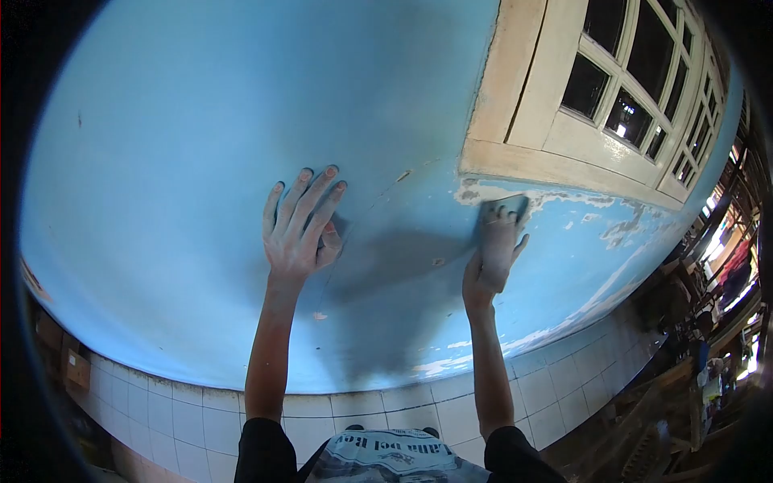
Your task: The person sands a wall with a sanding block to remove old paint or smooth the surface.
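My left hand (299, 221), pale with dust, lies flat against the blue wall (185, 193) with its fingers spread, holding nothing. Lower right of it, my right hand (495, 249) presses a dark grey piece of sandpaper (519, 206) to the wall just below the window frame (555, 167). Its fingers are slightly blurred, and most of the sheet is hidden under them. Around the sandpaper the paint is chipped into white and grey patches (628, 229). A small scrape (403, 175) and a few nicks mark the wall between my hands.
A cream window with several panes (608, 88) sits at upper right. White tiles (358, 405) run along the wall's foot. A cardboard box (78, 369) stands at far left. Wooden pieces and clutter (684, 394) fill the right side.
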{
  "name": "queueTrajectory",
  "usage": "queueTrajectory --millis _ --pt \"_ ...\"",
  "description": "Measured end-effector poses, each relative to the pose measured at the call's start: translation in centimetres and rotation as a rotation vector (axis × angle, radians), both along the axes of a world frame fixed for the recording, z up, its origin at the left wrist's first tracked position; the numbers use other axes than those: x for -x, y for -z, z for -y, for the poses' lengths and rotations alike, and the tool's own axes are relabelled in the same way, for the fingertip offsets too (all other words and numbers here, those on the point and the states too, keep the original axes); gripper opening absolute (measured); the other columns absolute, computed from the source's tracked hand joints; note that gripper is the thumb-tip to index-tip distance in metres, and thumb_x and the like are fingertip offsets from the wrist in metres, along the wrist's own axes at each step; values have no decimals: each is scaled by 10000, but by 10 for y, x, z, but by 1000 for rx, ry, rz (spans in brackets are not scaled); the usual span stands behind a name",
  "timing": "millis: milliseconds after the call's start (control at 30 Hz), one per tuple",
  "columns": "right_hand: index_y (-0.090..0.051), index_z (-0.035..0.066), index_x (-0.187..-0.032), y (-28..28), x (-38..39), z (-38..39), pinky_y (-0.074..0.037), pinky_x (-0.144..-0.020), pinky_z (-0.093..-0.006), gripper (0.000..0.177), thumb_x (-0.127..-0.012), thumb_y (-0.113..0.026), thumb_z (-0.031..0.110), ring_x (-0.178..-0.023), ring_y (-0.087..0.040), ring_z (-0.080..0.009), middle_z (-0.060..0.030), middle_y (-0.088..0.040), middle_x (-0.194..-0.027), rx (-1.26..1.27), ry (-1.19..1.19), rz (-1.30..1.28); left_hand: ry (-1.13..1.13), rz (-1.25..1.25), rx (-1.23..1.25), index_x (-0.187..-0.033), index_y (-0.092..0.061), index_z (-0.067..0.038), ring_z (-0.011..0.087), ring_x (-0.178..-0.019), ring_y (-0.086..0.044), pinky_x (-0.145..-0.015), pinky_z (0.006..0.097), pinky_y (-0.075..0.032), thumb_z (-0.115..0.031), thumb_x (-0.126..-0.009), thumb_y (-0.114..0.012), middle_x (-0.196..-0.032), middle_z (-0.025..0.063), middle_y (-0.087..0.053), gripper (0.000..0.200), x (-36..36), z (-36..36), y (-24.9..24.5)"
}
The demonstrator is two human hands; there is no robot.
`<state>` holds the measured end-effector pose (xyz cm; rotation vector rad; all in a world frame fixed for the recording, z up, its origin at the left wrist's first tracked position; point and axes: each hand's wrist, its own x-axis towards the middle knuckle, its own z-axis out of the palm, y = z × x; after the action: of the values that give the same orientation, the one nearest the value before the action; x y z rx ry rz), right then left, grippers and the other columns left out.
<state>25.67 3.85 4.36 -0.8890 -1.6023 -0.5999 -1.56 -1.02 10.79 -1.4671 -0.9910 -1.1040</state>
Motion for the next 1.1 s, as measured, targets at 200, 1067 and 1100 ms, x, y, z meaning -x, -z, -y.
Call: queueTrajectory --millis 200,1067,1100 --pt "-615 37 -1175 -7 42 44 -331 -1048 -466 340 -838 -587 3 -1198 -503 -322 -150 -617 -1178 59 -154 334 15 3 10 -1153 -641 -197 182 -1238 -495 -1088 421 -293 -172 -883 -352 -1261 -18 -599 396 -1 0 1" --pt "-681 64 -1073 -15 89 43 -425 -833 -366 361 -778 -551 -98 -1063 -556 -249 -82 -660 -1092 -124 -219 -67 96 29 73 -1135 -626 -208 186 -1243 -484 -1076 439 -300 -222 -919 -376 -1273 -31 -588 331 0 3 1" --pt "-681 38 -1058 -20 87 47 -422 -827 -371 359 -765 -537 -113 -1047 -555 -255 -83 -659 -1092 -173 -63 281 104 33 81 -1149 -617 -206 184 -1243 -483 -1076 436 -301 -223 -921 -375 -1270 -31 -590 332 0 3 2"
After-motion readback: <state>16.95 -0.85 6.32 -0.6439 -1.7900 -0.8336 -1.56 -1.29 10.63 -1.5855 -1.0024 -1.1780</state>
